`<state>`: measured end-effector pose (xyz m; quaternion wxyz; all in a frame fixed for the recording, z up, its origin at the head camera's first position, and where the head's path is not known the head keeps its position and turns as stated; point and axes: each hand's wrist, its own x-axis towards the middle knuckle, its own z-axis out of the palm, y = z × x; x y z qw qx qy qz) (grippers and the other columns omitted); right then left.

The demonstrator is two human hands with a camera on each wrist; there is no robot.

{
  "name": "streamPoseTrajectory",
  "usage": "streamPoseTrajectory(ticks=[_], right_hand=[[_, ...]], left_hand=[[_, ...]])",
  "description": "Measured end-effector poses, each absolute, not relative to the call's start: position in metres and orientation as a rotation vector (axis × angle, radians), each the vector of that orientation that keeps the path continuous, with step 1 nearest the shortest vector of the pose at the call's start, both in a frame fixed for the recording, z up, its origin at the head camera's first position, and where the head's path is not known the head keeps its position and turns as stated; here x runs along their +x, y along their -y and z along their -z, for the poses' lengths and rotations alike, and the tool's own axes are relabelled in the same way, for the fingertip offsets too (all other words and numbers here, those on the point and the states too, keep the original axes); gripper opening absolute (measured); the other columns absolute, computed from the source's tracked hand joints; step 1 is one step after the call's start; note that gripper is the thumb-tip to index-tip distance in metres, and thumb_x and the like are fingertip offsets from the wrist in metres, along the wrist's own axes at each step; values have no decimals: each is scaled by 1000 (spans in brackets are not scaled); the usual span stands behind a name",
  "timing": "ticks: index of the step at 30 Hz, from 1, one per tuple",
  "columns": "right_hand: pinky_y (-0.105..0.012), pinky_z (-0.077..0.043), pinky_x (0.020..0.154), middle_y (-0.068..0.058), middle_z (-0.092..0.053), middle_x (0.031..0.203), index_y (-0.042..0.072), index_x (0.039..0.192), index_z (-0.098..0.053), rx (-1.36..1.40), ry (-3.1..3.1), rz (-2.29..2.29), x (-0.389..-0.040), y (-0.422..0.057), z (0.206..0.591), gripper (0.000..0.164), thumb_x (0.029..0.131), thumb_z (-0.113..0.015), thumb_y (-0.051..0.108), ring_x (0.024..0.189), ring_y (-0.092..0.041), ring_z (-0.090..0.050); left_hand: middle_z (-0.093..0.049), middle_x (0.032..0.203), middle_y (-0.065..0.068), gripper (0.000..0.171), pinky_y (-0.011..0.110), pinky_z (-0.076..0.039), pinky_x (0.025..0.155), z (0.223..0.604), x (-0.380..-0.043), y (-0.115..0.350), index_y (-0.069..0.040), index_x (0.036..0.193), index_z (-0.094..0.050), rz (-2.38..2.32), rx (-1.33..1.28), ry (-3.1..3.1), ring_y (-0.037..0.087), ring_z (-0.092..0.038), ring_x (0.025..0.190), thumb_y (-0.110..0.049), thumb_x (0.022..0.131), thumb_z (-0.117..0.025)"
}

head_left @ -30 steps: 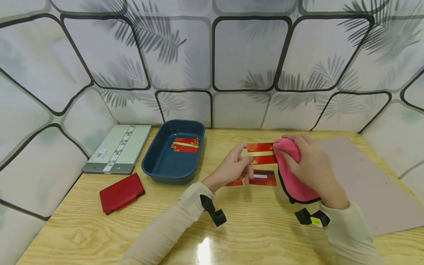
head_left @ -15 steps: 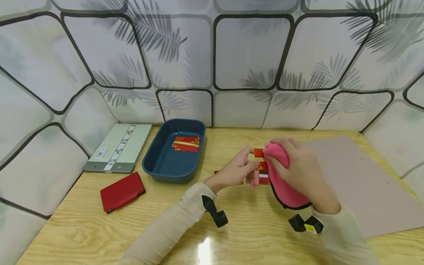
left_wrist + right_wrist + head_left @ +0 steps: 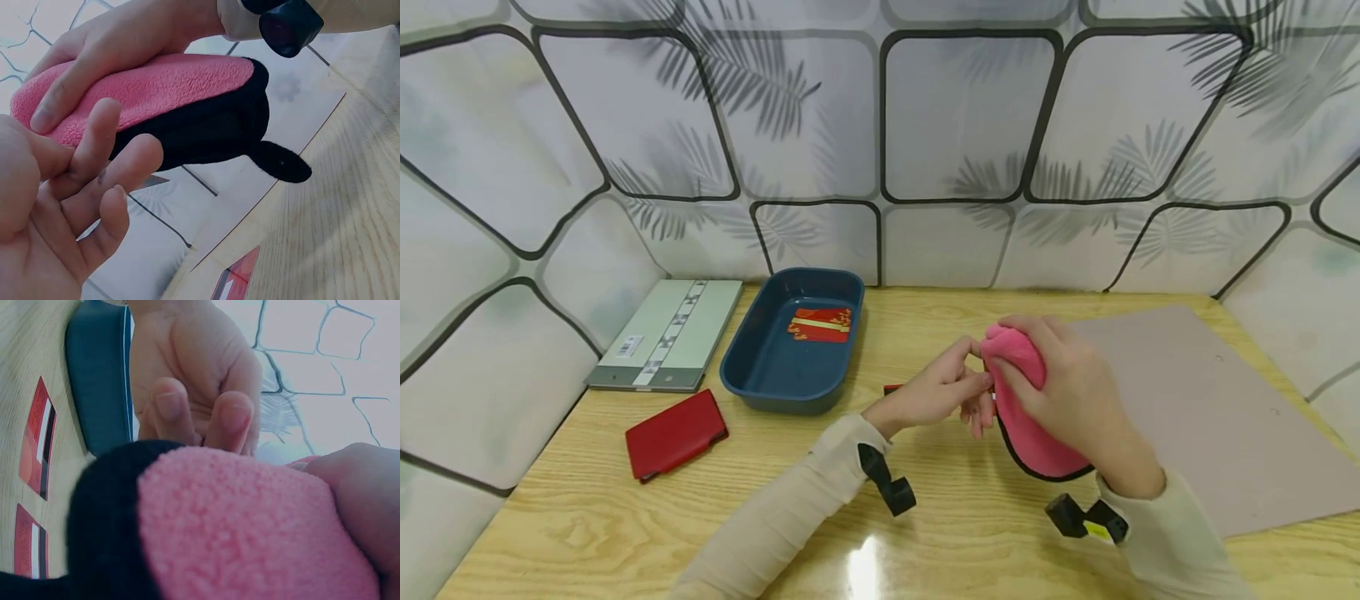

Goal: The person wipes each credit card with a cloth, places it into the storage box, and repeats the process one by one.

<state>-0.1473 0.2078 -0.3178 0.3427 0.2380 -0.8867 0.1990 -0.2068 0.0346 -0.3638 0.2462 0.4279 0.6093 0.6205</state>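
Observation:
My right hand (image 3: 1078, 404) grips a folded pink plush cloth (image 3: 1037, 442) with black edging, thumb pressed on its near side. In the left wrist view a black tab (image 3: 281, 162) hangs from the cloth's end. Just left of it, my left hand (image 3: 936, 392) pinches a red card between thumb and forefinger, its other fingers bent loosely. The cloth covers nearly all of that card. Two more red cards lie on the table below the hands; the right wrist view shows one card (image 3: 37, 444) and the other card (image 3: 28, 544), each with a white and a dark stripe.
A dark blue bin (image 3: 782, 400) with a red and gold card (image 3: 822, 325) in it stands left of the hands. Further left are a pale green folder (image 3: 647, 333) and a red wallet (image 3: 677, 435). A grey-pink board (image 3: 1217, 417) lies at the right.
My right hand has slid the cloth leftward along the held card, right up to the left fingers. The card, plainly visible before, is now almost covered. My left hand has shifted slightly right.

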Motion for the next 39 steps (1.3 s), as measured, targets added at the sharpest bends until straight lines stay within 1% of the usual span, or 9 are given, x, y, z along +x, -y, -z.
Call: streamPoseTrajectory(ticks=[5,8,11,14,18,22,28,36,39], right_hand=[[-47,-56,59,-16,-63,97,4,112,-61,575,2316,-509,-152,-214,320,41,76,-80,12,78,-32,-65],[-49,-56,59,-17,-63,97,5,112,-61,523,2336,-486,-156,-221,321,42,76,-81,12,76,-33,-65],[-50,-55,58,-18,-64,98,6,112,-61,467,2349,-468,-158,-228,320,42,76,-80,13,74,-34,-65],[-51,-54,58,-18,-65,99,6,112,-61,431,2350,-454,-157,-234,318,41,76,-80,13,74,-36,-65],[-51,-54,57,-18,-66,100,6,112,-62,417,2342,-443,-156,-236,317,41,76,-79,13,74,-35,-64],[-51,-54,56,-17,-66,96,7,111,-63,443,2317,-428,-154,-234,316,39,76,-79,15,72,-35,-64],[-48,-54,53,-16,-64,92,6,109,-63,515,2292,-409,-150,-225,315,38,76,-78,16,70,-32,-64],[-46,-56,56,-13,-64,91,6,112,-62,640,2295,-437,-143,-212,311,44,72,-80,12,72,-29,-65],[-46,-56,57,-12,-64,92,6,112,-62,662,2279,-453,-141,-210,310,44,73,-79,12,73,-29,-66]], left_hand=[[-61,58,4,12,27,-43,50,360,-204,-33,1,114,-28,-1744,1125,-1677,14,-60,49,-6,105,-31],[-60,58,-2,15,25,-41,49,358,-203,-32,1,115,-26,-1761,1094,-1678,17,-58,49,-7,105,-32],[-60,57,-3,16,24,-38,48,356,-202,-31,0,117,-25,-1767,1086,-1668,18,-56,48,-7,105,-32],[-59,57,-3,15,23,-39,49,356,-201,-32,-2,117,-25,-1761,1100,-1652,15,-57,50,-7,105,-31],[-59,58,-3,16,23,-41,50,356,-201,-32,-3,119,-24,-1758,1111,-1636,15,-57,51,-7,105,-30],[-60,60,-2,19,23,-40,51,358,-200,-31,-3,122,-24,-1759,1095,-1637,17,-57,52,-8,105,-30],[-61,61,-3,22,23,-41,52,359,-201,-31,-3,125,-23,-1767,1092,-1630,13,-59,53,-9,105,-31],[-61,60,-3,11,22,-41,49,360,-201,-33,-1,115,-28,-1783,1145,-1601,10,-60,50,-5,105,-30],[-60,60,-4,10,22,-41,48,360,-201,-34,-1,114,-29,-1781,1162,-1600,9,-59,49,-4,104,-30]])
